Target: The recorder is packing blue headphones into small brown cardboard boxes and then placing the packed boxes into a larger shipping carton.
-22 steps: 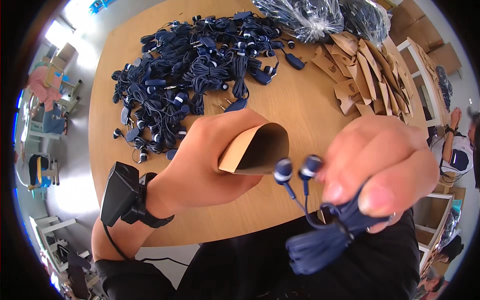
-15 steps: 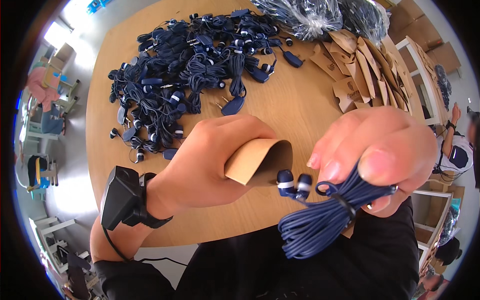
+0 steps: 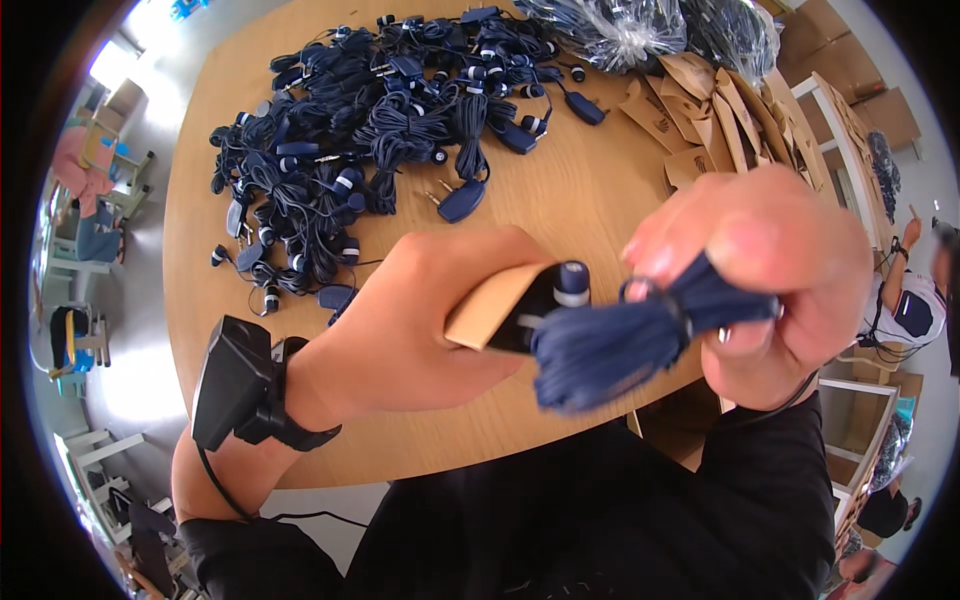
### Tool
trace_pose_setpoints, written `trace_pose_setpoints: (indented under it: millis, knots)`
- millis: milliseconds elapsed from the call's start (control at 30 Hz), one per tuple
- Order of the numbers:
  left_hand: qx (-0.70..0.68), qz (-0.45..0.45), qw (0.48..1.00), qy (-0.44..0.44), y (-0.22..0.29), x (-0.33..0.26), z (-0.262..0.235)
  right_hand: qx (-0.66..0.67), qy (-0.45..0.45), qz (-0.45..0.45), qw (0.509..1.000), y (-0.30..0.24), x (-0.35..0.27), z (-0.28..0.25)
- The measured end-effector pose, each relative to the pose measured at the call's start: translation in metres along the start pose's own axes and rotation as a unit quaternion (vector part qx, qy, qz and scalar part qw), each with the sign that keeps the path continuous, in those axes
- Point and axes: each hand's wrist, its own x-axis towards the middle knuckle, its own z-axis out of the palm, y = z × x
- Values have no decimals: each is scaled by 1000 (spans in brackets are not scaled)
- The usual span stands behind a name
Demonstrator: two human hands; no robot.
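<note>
My left hand (image 3: 415, 305), with a black device strapped to its wrist (image 3: 240, 385), is closed around a small brown cardboard sleeve (image 3: 492, 302). The sleeve's mouth gapes toward the right. In my right hand (image 3: 775, 250) a tied bundle of dark blue earphones (image 3: 605, 350) is pinched, slightly blurred. One blue earbud with a white band (image 3: 572, 284) sits at the sleeve's mouth, and the cord coils overlap its lower edge. How far anything reaches inside the sleeve is hidden.
A large heap of bundled blue earphones (image 3: 400, 130) covers the table's far left. At the far right lie several brown cardboard sleeves (image 3: 715, 115), with clear plastic bags (image 3: 620, 35) behind them. A white-framed shelf (image 3: 850, 190) stands right of the wooden table (image 3: 580, 190). Other people are in the background.
My right hand has brought the earphone bundle up and left, so the earbud and coils now meet the sleeve's mouth. My left hand has kept its hold on the sleeve.
</note>
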Motion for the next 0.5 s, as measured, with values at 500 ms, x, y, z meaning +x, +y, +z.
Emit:
trace_pose_setpoints:
  millis: [500]
  knots:
    - [-32,35,994,102,2,-3,2,-147,-34,-15,988,-3,8,-4]
